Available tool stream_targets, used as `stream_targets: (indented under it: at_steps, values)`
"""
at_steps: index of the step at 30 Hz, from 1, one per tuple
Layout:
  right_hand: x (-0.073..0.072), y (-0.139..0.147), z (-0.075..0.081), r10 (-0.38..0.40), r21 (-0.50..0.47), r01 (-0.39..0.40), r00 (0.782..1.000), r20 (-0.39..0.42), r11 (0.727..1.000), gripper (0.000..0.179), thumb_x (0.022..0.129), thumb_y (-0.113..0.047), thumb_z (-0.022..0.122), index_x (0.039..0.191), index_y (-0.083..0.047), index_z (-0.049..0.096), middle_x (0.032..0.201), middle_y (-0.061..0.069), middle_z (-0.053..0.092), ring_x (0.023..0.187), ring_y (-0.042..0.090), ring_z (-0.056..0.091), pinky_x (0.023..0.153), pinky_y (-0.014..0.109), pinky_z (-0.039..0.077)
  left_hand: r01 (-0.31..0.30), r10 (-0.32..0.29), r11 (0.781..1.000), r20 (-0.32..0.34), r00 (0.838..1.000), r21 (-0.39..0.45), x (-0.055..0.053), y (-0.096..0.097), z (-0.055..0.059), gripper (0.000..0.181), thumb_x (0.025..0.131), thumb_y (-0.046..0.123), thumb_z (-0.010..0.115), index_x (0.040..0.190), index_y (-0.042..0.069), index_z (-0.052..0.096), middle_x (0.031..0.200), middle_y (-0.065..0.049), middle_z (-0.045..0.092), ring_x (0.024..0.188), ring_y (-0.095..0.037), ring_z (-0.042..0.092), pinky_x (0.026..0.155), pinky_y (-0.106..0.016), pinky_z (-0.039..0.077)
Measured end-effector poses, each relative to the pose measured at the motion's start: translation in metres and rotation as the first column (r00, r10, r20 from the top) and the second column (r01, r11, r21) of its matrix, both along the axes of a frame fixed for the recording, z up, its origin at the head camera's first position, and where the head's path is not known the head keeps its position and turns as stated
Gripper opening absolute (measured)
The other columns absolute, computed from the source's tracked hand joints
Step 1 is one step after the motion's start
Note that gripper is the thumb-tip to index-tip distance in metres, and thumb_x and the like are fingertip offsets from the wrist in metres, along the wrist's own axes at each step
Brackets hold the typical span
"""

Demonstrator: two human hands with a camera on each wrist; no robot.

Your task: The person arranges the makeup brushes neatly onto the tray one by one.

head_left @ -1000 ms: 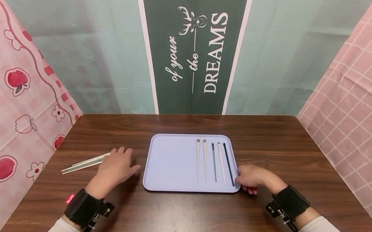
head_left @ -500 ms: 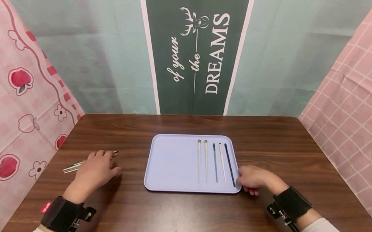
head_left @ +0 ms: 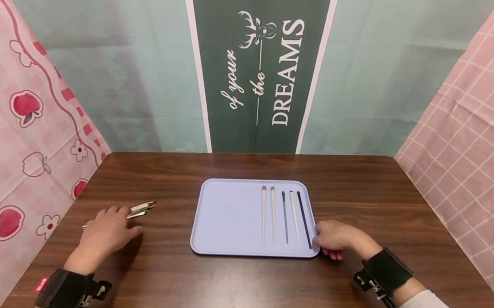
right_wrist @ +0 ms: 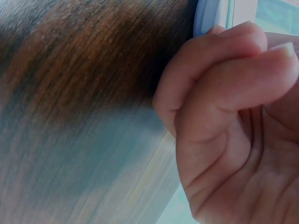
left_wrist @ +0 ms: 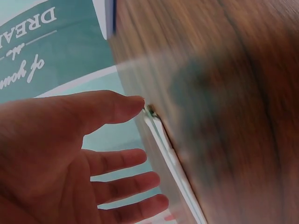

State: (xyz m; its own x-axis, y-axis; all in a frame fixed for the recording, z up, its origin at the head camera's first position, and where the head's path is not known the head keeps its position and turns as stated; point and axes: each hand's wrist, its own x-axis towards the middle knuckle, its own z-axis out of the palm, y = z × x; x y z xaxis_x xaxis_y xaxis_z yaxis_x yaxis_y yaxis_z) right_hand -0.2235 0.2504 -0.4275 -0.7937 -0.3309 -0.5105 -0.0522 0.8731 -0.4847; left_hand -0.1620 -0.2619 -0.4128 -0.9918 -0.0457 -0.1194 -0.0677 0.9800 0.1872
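Observation:
My left hand (head_left: 106,233) hovers over a small bundle of slim brushes (head_left: 142,209) left of the tray, covering part of it. In the left wrist view, the thumb and fingers (left_wrist: 124,208) are spread and hold nothing, and the brushes (left_wrist: 174,163) lie on the wood just beyond them. A lavender tray (head_left: 226,218) lies mid-table. Several slim brushes (head_left: 286,217), pale, green and black, lie side by side on its right half, heads away from me. My right hand (head_left: 333,238) grips the tray's right edge near the front corner, with its fingers (right_wrist: 219,86) curled.
The dark wooden table (head_left: 229,296) ends at a green curtain (head_left: 144,85) at the back. Patterned pink cloths hang along the left (head_left: 18,172) and right (head_left: 483,152) sides. Black camera straps (head_left: 386,270) wrap both wrists.
My left hand has moved left and toward me across the brush bundle, uncovering its far right ends. My right hand and the tray stay in place.

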Motion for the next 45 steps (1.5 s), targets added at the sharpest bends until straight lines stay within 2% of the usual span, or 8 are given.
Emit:
stream_targets:
  at_steps: [6,24,32,36,42,45]
  values:
    - [0.001,-0.001,0.001,-0.004,0.001,0.004,1.0,0.001,1.0,0.008,0.084,-0.004,0.052,0.076,-0.005,0.052,0.058,0.004,0.056,0.039,0.008,0.05,0.04,0.022,0.044,-0.027,0.027,0.999,0.022,0.999,-0.017,-0.002,-0.009,-0.003,0.062,0.093,0.036,0.069,0.13,-0.01,0.053,0.125,-0.036,0.054,0.116,-0.057,0.047,0.089,-0.073,0.039]
    - [0.001,0.0,-0.001,-0.008,-0.008,0.009,1.0,0.009,1.0,0.008,0.084,-0.004,0.052,0.075,-0.005,0.053,0.058,0.004,0.057,0.039,0.008,0.05,0.04,0.023,0.045,-0.024,0.024,1.0,0.011,1.0,-0.017,-0.004,-0.021,-0.013,0.047,0.094,0.03,0.068,0.12,-0.007,0.058,0.111,-0.031,0.057,0.107,-0.055,0.053,0.084,-0.071,0.041]
    - [0.001,0.001,-0.001,-0.013,-0.013,0.013,1.0,0.017,1.0,0.008,0.084,-0.004,0.052,0.077,-0.006,0.053,0.058,0.003,0.056,0.041,0.009,0.049,0.04,0.021,0.043,0.004,-0.004,1.0,0.003,1.0,-0.019,-0.006,-0.02,-0.011,0.032,0.094,0.02,0.065,0.11,-0.008,0.058,0.102,-0.027,0.057,0.097,-0.051,0.058,0.078,-0.067,0.044]
    - [-0.001,0.002,-0.001,-0.02,-0.018,0.021,0.999,0.029,1.0,0.007,0.084,-0.004,0.052,0.077,-0.006,0.053,0.058,0.004,0.056,0.041,0.01,0.049,0.04,0.022,0.043,0.023,-0.024,0.999,-0.033,0.999,-0.035,-0.01,-0.021,-0.01,0.019,0.094,0.011,0.063,0.103,-0.005,0.061,0.096,-0.022,0.06,0.092,-0.048,0.06,0.075,-0.066,0.045]
    - [0.0,0.001,0.0,0.004,-0.011,-0.004,1.0,0.012,1.0,0.007,0.084,-0.005,0.052,0.077,-0.006,0.052,0.058,0.003,0.056,0.04,0.009,0.05,0.04,0.023,0.044,0.06,-0.065,0.996,-0.08,0.995,-0.066,-0.014,-0.028,-0.015,0.003,0.092,0.006,0.065,0.092,0.003,0.064,0.09,-0.016,0.064,0.087,-0.042,0.063,0.07,-0.063,0.045]
    - [0.0,0.002,0.0,0.009,-0.013,-0.009,1.0,0.01,1.0,0.007,0.084,-0.005,0.052,0.078,-0.006,0.052,0.059,0.003,0.056,0.041,0.009,0.05,0.041,0.023,0.044,0.094,-0.101,0.993,-0.087,0.991,-0.076,-0.016,-0.032,-0.016,0.006,0.09,0.006,0.067,0.086,0.008,0.063,0.084,-0.012,0.065,0.081,-0.037,0.064,0.066,-0.059,0.047]
